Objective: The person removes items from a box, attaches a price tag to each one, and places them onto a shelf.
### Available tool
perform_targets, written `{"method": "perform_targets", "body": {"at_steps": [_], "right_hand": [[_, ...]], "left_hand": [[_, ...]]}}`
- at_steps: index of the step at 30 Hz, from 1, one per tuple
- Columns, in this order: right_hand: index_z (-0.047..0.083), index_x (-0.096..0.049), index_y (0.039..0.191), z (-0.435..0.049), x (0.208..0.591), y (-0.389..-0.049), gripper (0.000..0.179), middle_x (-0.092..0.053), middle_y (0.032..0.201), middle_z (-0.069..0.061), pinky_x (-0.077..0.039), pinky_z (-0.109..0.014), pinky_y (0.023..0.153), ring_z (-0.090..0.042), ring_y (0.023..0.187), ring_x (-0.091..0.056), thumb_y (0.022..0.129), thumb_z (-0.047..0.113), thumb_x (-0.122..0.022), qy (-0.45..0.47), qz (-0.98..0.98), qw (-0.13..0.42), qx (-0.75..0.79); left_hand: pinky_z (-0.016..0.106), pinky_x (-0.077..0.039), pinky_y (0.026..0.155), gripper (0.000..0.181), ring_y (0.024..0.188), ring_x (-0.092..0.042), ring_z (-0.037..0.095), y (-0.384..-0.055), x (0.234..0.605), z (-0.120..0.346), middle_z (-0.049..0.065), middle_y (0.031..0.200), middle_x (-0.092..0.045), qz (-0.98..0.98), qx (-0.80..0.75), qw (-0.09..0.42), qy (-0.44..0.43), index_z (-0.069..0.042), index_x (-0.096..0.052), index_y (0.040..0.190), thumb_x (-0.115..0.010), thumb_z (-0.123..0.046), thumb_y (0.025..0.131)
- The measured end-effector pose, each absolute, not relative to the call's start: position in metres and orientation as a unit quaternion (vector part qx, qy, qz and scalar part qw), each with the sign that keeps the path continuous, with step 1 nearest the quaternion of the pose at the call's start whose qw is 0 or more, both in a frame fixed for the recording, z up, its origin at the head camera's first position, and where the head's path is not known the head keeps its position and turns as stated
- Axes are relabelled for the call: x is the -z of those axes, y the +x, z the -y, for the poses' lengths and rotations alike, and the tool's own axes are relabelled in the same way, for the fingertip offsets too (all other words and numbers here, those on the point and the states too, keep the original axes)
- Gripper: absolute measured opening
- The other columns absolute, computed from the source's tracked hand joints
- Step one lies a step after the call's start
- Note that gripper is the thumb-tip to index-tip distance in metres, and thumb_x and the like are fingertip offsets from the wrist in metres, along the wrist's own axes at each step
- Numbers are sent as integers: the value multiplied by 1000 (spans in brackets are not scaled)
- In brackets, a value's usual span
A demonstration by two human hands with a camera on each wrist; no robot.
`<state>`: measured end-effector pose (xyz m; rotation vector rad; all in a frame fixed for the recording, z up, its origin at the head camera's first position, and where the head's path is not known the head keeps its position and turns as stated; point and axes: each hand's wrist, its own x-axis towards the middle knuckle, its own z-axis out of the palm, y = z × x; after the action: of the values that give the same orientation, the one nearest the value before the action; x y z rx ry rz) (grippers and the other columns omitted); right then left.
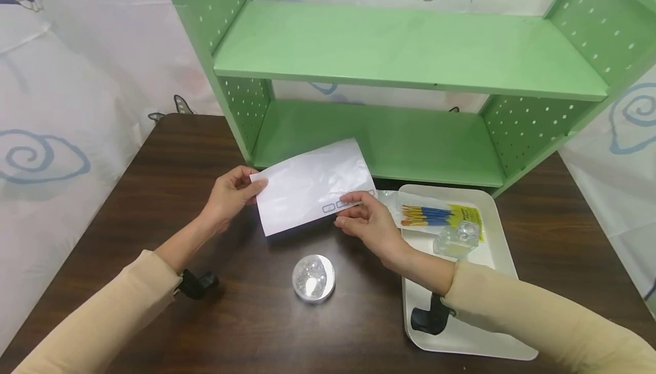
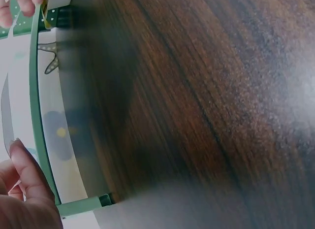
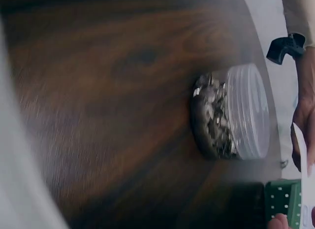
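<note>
— Pos. of white sheet [image 1: 312, 186]?
— Btwn left hand [image 1: 230, 194] & right hand [image 1: 373, 227], over surface [image 1: 246, 323]; pinched at upper L corner & lower R edge resp.
— Nearby?
— See round jar [image 1: 314, 279] on surface; tray [image 1: 463, 338] w/ brushes [image 1: 430, 216] to R.

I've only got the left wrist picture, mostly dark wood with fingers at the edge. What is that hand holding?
Observer: In the head view, the left hand pinches a white sheet with small boxes printed near its lower right edge.
Visitor: Ooh. Is anything else sitting nearby?
Observer: Yes, the right wrist view shows a round jar with shiny bits inside.
Visitor: And over on the person's right side?
Observer: In the head view, a pack of paintbrushes and a clear bottle lie on a white tray.
</note>
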<state>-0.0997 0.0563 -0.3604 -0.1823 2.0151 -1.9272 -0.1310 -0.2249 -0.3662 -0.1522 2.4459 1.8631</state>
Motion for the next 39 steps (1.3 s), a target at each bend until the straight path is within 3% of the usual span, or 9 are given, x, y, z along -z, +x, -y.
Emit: {"method": "perform_targets", "body": {"at_steps": [5, 13, 20, 30, 39], "right_hand": [[0, -52, 121, -46, 364, -98, 39, -67, 88, -12, -53, -33, 81, -17, 84, -66, 84, -6, -62, -30, -694, 165, 700], [-4, -53, 117, -38, 365, -101, 33, -62, 77, -3, -51, -43, 88, -13, 75, -66, 86, -10, -59, 27, -649, 144, 746], [-3, -53, 119, -38, 364, -102, 35, -61, 78, -4, -54, -33, 82, -10, 73, -65, 86, -11, -58, 35, -653, 136, 745], [-8, -56, 115, -38, 365, -103, 30, -62, 75, -2, -53, -34, 83, -9, 72, -66, 86, -11, -58, 42, -643, 136, 752], [-7, -55, 118, -39, 365, -105, 32, -61, 74, 0, -54, -24, 76, -9, 72, -64, 86, -12, -57, 40, -647, 139, 749]], "left_hand": [[17, -51, 64, 11, 68, -51, 0, -131, 368, 222, -7, 78, -49, -779, -623, 39, -60, -9, -55, 95, -64, -13, 90], [17, -52, 63, 12, 69, -54, 1, -129, 369, 218, -6, 78, -50, -762, -643, 48, -63, -4, -55, 96, -64, -10, 89], [17, -52, 62, 13, 68, -53, 1, -128, 368, 216, -6, 77, -50, -761, -645, 48, -61, -2, -55, 97, -63, -8, 89], [16, -51, 62, 10, 67, -53, 0, -126, 367, 214, -7, 76, -51, -762, -643, 51, -59, -4, -55, 95, -63, -8, 89], [16, -51, 63, 12, 68, -52, 1, -125, 364, 214, -6, 78, -50, -761, -644, 56, -58, -4, -54, 97, -63, -9, 90]]}}
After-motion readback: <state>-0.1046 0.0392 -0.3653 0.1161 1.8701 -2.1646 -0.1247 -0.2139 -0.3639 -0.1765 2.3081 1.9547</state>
